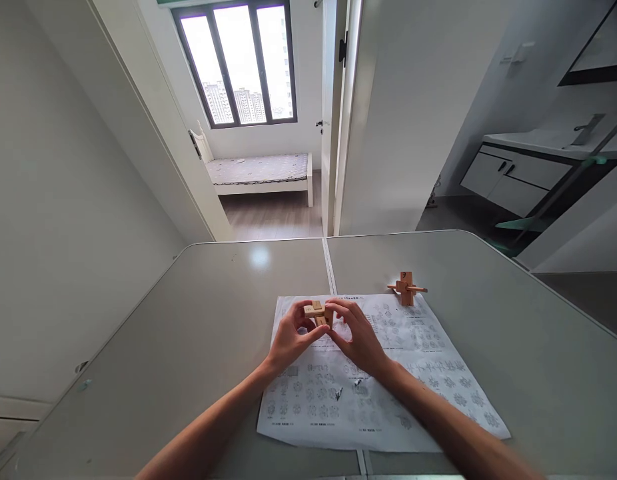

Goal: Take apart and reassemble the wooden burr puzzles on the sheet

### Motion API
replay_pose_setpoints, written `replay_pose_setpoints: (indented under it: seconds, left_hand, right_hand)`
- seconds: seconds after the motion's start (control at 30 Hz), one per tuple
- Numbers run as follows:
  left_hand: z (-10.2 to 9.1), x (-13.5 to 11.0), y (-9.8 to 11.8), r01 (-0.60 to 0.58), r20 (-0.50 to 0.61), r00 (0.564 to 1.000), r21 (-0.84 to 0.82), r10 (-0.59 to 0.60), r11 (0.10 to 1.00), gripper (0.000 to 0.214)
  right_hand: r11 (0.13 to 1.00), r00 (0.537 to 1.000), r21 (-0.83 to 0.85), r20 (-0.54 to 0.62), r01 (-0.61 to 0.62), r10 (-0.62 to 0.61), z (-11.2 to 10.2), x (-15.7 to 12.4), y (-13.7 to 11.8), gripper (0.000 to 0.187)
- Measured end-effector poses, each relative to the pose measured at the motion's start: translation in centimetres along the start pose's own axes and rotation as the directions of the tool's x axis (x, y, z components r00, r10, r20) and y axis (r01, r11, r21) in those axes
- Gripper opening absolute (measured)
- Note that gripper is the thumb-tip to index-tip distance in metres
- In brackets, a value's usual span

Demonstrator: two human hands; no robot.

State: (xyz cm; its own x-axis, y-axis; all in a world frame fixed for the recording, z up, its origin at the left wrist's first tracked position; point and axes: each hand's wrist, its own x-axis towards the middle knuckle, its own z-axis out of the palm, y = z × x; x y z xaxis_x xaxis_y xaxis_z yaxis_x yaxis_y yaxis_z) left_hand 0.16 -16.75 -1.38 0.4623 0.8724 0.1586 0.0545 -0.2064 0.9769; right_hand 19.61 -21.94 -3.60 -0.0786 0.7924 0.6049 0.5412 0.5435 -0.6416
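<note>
Between my two hands is a small wooden interlocking puzzle (317,311) made of notched light-brown blocks, raised just over the printed sheet. My left hand (292,335) grips its left side, the thumb along the near edge. On the other side my right hand (357,335) has its fingertips and thumb closed on the puzzle's right end. Fingers cover part of the blocks, so how they all fit together is hidden. The instruction sheet (328,407), printed with rows of puzzle diagrams, lies under both hands.
A second wooden puzzle (406,288), cross-shaped with a rod through it, stands at the sheet's far right corner. Two small dark scraps (338,394) lie on the paper. The grey table (213,320) has a seam down its middle. Beyond are a doorway and a bed (261,169).
</note>
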Motion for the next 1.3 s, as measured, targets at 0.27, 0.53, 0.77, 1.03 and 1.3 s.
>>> replay_pose_setpoints:
  seconds: [0.27,0.53,0.77,1.03,1.3]
  left_hand:
    - [-0.20,0.06,0.80,0.056,0.085,0.995,-0.105,-0.047,0.993,0.055]
    - [-0.40,0.22,0.42,0.090,0.086,0.993,-0.147,-0.078,0.985,0.054]
    - [-0.24,0.15,0.54,0.073,0.094,0.994,-0.103,-0.063,0.992,0.054]
    - [0.07,-0.28,0.41,0.044,0.075,0.996,-0.045,-0.041,0.998,0.059]
    - [0.37,-0.63,0.32,-0.095,0.021,0.995,0.062,0.094,0.994,0.061]
  right_hand:
    - [0.995,0.999,0.102,0.035,-0.017,0.014,-0.17,-0.06,-0.18,0.034]
    - [0.996,1.000,0.088,0.008,0.014,-0.015,-0.12,-0.12,-0.15,0.032]
    - [0.998,0.998,0.004,0.008,0.070,-0.070,-0.09,-0.29,0.00,0.034]
    - [1.000,0.999,0.027,0.054,0.006,-0.008,0.08,-0.53,0.35,0.045]
    - [0.863,0.955,0.409,0.109,-0.296,0.275,0.19,0.11,0.45,0.055]
